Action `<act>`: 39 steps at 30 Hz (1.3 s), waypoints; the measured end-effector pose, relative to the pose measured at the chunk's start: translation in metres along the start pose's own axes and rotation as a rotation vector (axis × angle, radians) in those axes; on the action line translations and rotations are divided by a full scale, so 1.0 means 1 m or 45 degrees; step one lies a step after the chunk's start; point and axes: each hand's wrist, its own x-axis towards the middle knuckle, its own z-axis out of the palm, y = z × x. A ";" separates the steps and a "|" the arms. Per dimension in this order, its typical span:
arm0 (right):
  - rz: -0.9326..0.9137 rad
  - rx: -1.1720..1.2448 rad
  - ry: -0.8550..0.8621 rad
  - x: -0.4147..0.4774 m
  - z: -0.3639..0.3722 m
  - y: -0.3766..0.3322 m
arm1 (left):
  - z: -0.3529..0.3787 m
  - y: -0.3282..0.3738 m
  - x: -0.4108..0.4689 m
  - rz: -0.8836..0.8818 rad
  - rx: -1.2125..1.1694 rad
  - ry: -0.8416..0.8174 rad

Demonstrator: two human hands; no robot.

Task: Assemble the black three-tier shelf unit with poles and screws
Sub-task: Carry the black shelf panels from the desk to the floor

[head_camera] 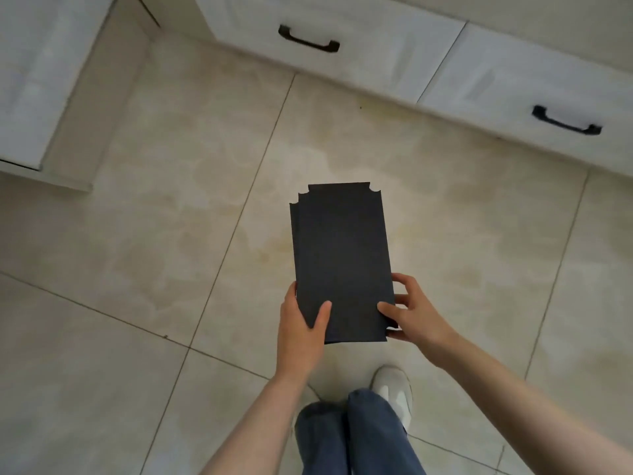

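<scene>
Matt black shelf boards (342,262), glossy beige floor tiles (171,234), white wood-grain cabinets (359,36).

Both bare forearms reach forward and converge on one grip. The left hand (301,325) holds the near left corner of the stack of black shelf boards (342,255), thumb flat on top and fingers hidden beneath. The right hand (416,311) pinches the near right edge, thumb on top and index finger curled against the side.

Legs: wearing blue jeans (356,440) (loose cut), below the left hand (300,323).
Foot: wearing a white sneaker (394,389), showing below the right hand (416,315).
Forearms (260,423): showing bare.
</scene>
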 end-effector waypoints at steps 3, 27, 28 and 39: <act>0.081 -0.010 -0.041 0.044 0.005 0.018 | 0.015 -0.033 0.030 0.016 0.033 -0.039; 0.009 -0.451 0.144 0.146 0.021 0.072 | 0.065 -0.097 0.092 -0.145 0.298 -0.224; 0.012 -0.460 0.138 0.148 0.020 0.073 | 0.063 -0.097 0.093 -0.135 0.327 -0.226; 0.056 -0.837 0.178 0.117 0.009 0.062 | 0.035 -0.080 0.083 -0.197 0.465 -0.391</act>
